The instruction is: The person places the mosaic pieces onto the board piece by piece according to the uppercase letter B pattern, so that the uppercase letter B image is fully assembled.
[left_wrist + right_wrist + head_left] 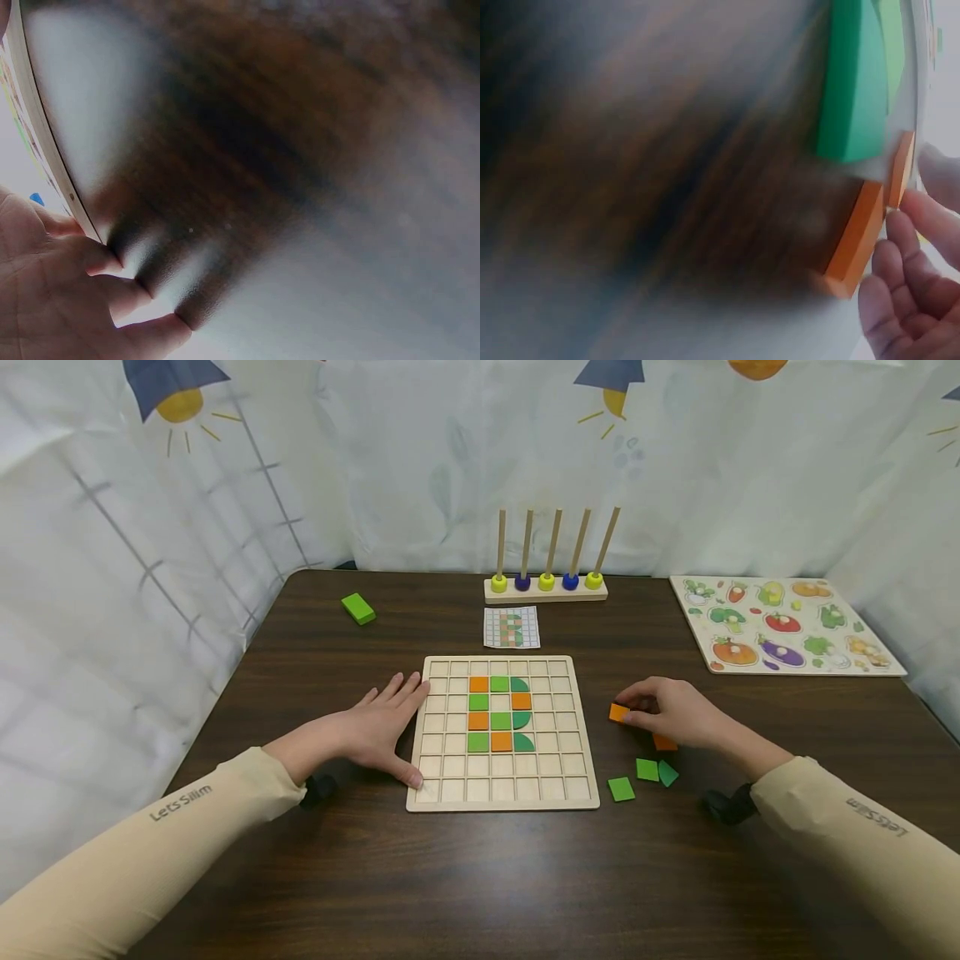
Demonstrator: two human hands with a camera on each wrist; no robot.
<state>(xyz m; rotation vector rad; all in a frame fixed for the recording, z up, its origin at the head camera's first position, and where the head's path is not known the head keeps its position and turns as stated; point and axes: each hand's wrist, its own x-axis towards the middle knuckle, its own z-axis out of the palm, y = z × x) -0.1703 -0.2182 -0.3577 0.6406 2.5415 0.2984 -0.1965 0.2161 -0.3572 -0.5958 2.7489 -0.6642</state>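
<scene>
A wooden grid board (458, 789) lies flat on the table, with orange and green tiles set in its middle columns. Along its left edge rests my left hand (378, 727), fingers spread and thumb on the lower left corner. To the right of the board, my right hand (678, 714) pinches an orange square tile (618, 712) between thumb and fingers. Another orange tile (664, 742) lies partly hidden below that hand. Nearer me are two light green square tiles (621, 789) and a dark green curved tile (668, 773).
A small pattern card (512, 627) lies behind the board. Farther back stands a peg stand (546, 594) with upright rods and beads. A vegetable puzzle board (795, 627) occupies the back right, and a light green block (358, 608) the back left. Curtains (420, 460) hang behind the table.
</scene>
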